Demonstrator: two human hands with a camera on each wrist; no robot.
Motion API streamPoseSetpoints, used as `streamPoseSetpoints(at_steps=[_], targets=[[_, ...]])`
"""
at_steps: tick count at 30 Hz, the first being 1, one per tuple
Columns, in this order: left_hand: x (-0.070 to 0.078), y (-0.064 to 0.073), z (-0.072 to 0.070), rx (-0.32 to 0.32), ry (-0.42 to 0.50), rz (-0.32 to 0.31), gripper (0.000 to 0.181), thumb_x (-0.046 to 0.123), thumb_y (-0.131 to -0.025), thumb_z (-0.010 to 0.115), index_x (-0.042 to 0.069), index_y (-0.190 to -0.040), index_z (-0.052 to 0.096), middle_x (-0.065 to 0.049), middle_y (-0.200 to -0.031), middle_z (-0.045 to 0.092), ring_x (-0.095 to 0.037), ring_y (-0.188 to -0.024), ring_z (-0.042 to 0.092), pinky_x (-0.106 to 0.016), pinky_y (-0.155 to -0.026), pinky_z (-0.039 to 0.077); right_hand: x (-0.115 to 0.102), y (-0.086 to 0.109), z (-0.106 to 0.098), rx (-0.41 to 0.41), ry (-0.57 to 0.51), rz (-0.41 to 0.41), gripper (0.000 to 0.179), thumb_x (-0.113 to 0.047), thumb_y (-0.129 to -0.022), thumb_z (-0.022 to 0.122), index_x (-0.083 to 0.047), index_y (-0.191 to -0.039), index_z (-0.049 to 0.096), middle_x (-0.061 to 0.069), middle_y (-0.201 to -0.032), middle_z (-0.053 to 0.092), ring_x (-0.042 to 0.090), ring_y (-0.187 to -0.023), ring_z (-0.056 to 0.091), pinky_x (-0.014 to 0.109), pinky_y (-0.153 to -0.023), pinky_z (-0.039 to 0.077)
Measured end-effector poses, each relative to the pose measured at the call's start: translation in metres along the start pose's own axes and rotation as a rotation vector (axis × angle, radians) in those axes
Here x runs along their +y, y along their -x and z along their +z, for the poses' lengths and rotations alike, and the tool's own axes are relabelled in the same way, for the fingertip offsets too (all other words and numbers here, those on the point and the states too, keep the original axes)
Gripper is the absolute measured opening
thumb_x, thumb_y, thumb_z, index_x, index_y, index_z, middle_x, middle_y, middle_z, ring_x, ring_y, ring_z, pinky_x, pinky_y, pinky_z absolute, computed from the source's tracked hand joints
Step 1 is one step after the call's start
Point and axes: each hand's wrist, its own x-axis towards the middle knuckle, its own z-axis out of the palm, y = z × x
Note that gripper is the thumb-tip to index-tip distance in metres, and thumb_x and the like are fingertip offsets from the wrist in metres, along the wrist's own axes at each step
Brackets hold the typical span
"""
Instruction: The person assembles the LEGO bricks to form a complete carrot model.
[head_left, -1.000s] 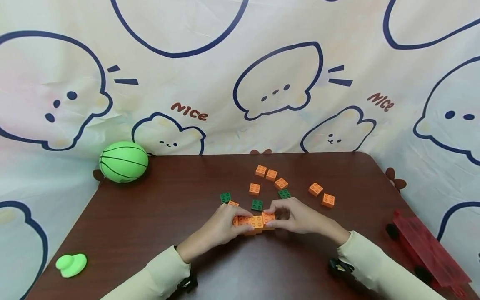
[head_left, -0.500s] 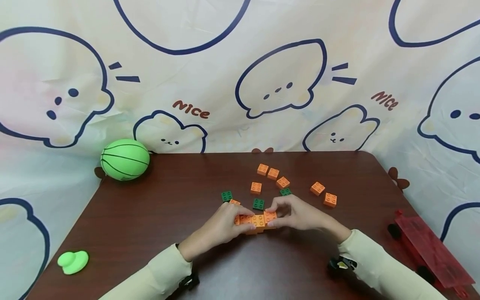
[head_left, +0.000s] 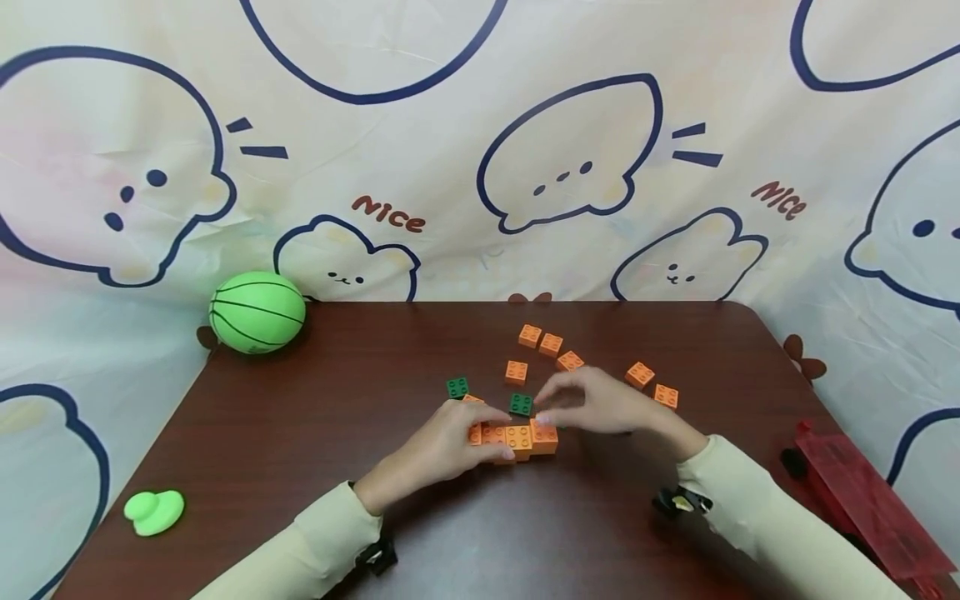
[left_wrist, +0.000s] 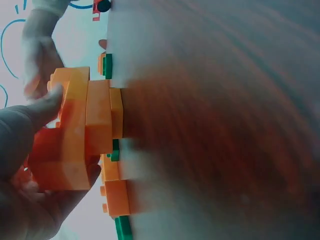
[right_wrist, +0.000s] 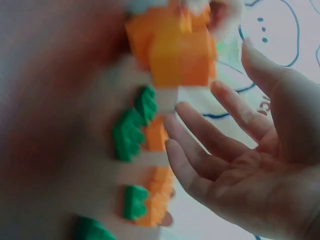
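Note:
In the head view my left hand (head_left: 442, 454) grips a row of joined orange toy building bricks (head_left: 519, 437) between thumb and fingers. The left wrist view shows these orange bricks (left_wrist: 99, 117) stacked in layers, the thumb on one side. My right hand (head_left: 607, 402) is just off the row's right end, holding nothing. Its fingers (right_wrist: 205, 145) are spread and loosely bent in the right wrist view, apart from the bricks. Just behind the row lie a green brick (head_left: 521, 404), another green brick (head_left: 457, 387) and a partly hidden orange brick (head_left: 472, 399).
Several loose orange bricks (head_left: 516, 372) lie farther back on the dark brown table (head_left: 375, 358). A green ball (head_left: 257, 312) sits at the back left corner, a lime green rounded object (head_left: 154, 512) at the left. A red wheeled toy (head_left: 873, 508) stands at the right edge.
My right hand has let go of the brick at the row's right end and drawn back slightly, up and to the right. The left hand keeps its hold. The head view has shifted slightly.

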Motion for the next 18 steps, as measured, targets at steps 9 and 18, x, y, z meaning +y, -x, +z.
streamPoseSetpoints(at_steps=[9, 18], targets=[[-0.009, 0.027, -0.014, 0.015, 0.011, -0.107, 0.048, 0.032, -0.087, 0.084, 0.012, -0.129, 0.070, -0.001, -0.120, 0.073, -0.015, -0.103, 0.069, -0.039, -0.088, 0.059, 0.009, -0.050, -0.010, 0.111, 0.228, 0.014, 0.026, -0.032, -0.094, 0.077, -0.013, -0.111, 0.077, 0.001, -0.112, 0.076, 0.019, -0.105, 0.070, 0.043, -0.094, 0.058], [-0.012, 0.029, -0.019, 0.007, 0.030, -0.073, 0.044, 0.026, -0.090, 0.081, 0.006, -0.128, 0.070, -0.004, -0.114, 0.075, -0.017, -0.099, 0.071, -0.035, -0.082, 0.060, 0.019, -0.080, 0.010, 0.131, 0.327, 0.032, 0.016, -0.021, -0.087, 0.084, -0.014, -0.099, 0.075, 0.000, -0.096, 0.075, 0.015, -0.085, 0.064, 0.036, -0.083, 0.055]])
